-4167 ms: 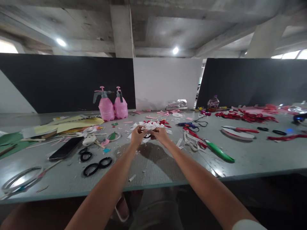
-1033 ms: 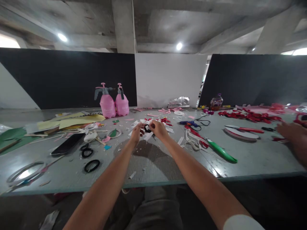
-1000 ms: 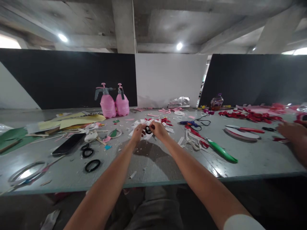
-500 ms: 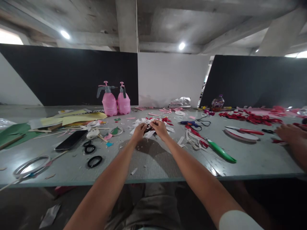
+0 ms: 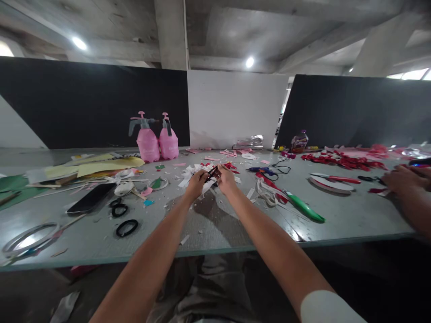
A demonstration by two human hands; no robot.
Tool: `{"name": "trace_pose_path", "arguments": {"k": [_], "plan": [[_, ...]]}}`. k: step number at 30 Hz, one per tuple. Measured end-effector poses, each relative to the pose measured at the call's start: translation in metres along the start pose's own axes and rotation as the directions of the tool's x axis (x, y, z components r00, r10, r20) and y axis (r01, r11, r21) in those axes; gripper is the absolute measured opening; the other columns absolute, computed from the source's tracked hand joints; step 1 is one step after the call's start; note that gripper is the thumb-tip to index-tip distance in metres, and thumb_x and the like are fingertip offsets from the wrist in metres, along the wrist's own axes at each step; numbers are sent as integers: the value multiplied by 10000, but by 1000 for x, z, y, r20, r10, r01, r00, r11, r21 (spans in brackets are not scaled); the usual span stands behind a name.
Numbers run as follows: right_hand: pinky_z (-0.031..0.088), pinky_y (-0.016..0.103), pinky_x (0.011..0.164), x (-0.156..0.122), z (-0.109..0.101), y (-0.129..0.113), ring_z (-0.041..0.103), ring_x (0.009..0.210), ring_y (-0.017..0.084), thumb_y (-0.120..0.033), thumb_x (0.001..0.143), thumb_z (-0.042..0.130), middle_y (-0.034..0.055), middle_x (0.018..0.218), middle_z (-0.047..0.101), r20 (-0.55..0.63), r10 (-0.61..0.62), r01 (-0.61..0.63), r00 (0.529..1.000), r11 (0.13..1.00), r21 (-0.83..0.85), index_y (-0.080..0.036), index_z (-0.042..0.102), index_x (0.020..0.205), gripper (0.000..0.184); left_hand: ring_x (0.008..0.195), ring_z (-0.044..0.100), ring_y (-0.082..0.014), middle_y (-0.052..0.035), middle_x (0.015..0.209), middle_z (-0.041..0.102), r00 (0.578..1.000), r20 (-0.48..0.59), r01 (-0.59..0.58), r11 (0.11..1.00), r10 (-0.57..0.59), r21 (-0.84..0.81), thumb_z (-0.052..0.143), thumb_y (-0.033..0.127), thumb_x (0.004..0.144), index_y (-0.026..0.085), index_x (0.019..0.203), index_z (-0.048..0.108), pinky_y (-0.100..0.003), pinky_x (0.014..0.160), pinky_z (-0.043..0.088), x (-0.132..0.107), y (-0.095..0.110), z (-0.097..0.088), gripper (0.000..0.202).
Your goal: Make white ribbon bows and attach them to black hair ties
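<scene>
My left hand (image 5: 196,185) is closed on a thin dark object (image 5: 211,172) above the middle of the table; its exact kind is too small to tell. My right hand (image 5: 225,180) is closed at the object's other end, fingers pinched together. Under and around both hands lies a pile of white strips (image 5: 190,172), with red ribbon pieces (image 5: 230,166) just behind it. A blue glue gun (image 5: 262,170) with a dark cord rests a little to the right of my right hand.
Left are a phone (image 5: 91,198), a black ring (image 5: 127,228) and two pink spray bottles (image 5: 148,145). Right are green-handled scissors (image 5: 305,207), a white ribbon roll (image 5: 332,184) and a red ribbon pile (image 5: 343,160). Another person's hand (image 5: 406,179) works at the right edge.
The view has turned slightly right, so things sit farther left. The dark object between my hands shows longer and slanted now, and my right hand has turned a little.
</scene>
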State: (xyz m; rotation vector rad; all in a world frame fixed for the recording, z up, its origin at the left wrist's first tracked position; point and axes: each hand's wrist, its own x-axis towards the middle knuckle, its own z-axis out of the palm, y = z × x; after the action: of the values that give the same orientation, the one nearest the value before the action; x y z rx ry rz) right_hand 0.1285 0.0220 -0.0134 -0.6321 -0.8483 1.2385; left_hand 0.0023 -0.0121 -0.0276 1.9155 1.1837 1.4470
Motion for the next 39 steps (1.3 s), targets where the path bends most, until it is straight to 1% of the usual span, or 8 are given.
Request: {"name": "trace_pose_path", "arguments": {"k": [4,8,17,22,29,35,37,39], "plan": [[475,221,587,4,-2,-8,561,556,89,-194,715,658,-59,588,581,-105,80,-60,991,982,180,-189,518,673,147,665,446,-117,23,673,512,1000,12,14,998,-15,59,435,328,858,167,783,557,-226,641,347,-2,8,4,215],[468,203,593,8,-7,-15,558,562,75,-146,755,607,-73,595,572,-184,89,-54,979,980,190,-193,511,684,129,650,447,-116,30,654,512,999,43,6,995,-11,102,434,344,863,171,795,574,-226,629,341,-4,12,9,232],[479,176,581,21,-17,-16,548,538,59,-122,826,533,-62,591,550,-252,74,-6,965,966,258,-189,492,692,156,682,469,-115,19,694,541,995,83,-67,993,60,94,419,337,870,169,791,578,-220,647,349,-6,20,16,244],[485,164,566,27,-28,-19,532,505,50,-164,854,526,-69,575,516,-233,11,37,973,979,200,-195,471,682,183,638,446,-111,31,641,505,990,114,-101,987,87,124,421,327,863,173,777,580,-222,612,326,-6,24,21,237],[486,163,535,27,-25,-24,518,484,52,-210,875,531,-66,555,505,-255,-14,87,967,956,279,-183,485,673,210,654,461,-117,25,669,527,987,125,-118,988,105,98,422,337,870,193,774,572,-232,622,341,-5,29,33,229],[488,151,552,34,-63,-55,482,454,47,-239,898,490,-92,514,430,-407,-41,171,913,942,290,-206,403,659,256,640,440,-110,23,652,504,994,83,-73,993,66,88,441,341,858,181,738,548,-227,615,341,-7,10,10,227],[488,163,546,33,-74,-64,472,447,48,-237,880,495,-97,521,436,-431,-39,173,902,946,276,-205,414,684,215,617,425,-105,26,639,483,999,-42,5,999,-3,41,425,337,857,178,740,530,-219,592,339,-7,1,-3,223],[484,191,529,28,-74,-66,474,451,61,-261,853,502,-89,531,460,-344,-31,109,939,971,212,-202,425,687,193,588,412,-100,31,620,461,989,-135,60,998,-62,-22,414,347,856,179,762,533,-211,564,336,-6,-5,-11,226]]}}
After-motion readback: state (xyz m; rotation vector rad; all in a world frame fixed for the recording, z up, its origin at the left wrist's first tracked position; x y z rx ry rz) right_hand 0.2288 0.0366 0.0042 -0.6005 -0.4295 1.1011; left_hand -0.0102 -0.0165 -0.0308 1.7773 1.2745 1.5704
